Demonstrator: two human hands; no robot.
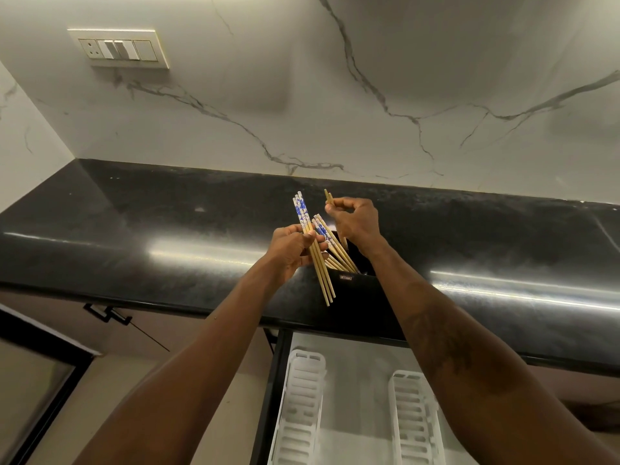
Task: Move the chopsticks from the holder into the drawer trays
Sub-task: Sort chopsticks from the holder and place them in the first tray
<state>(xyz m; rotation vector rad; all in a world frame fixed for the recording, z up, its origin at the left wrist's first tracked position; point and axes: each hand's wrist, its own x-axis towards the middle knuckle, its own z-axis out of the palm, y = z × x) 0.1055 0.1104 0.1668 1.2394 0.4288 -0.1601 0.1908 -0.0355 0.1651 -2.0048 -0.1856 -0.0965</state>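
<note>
Left hand: the left hand (295, 250) has its fingers and thumb curled round a bundle of chopsticks (322, 280). Their blue-and-white patterned tops point up and far, and their plain bamboo ends hang down in front of the holder.
Right hand: the right hand (355, 223) pinches two plain bamboo chopsticks (328, 197) near their tops between thumb and fingertips, the other fingers loosely bent. Whether their lower ends are inside the holder cannot be told.
Holder: a black holder (352, 290) stands on the near edge of the black countertop (167, 236), right of the left hand and below the right hand.
Chopsticks in holder: more patterned chopsticks (337, 248) lean left out of its mouth, between the two hands.
Drawer: an open drawer (355, 357) sits below the counter, near the person.
Trays: a left white slotted tray (298, 397) and a right white slotted tray (412, 414) lie apart in the drawer.
Wall: a veined marble wall (335, 95) with a switch plate (119, 48) at far left.
</note>
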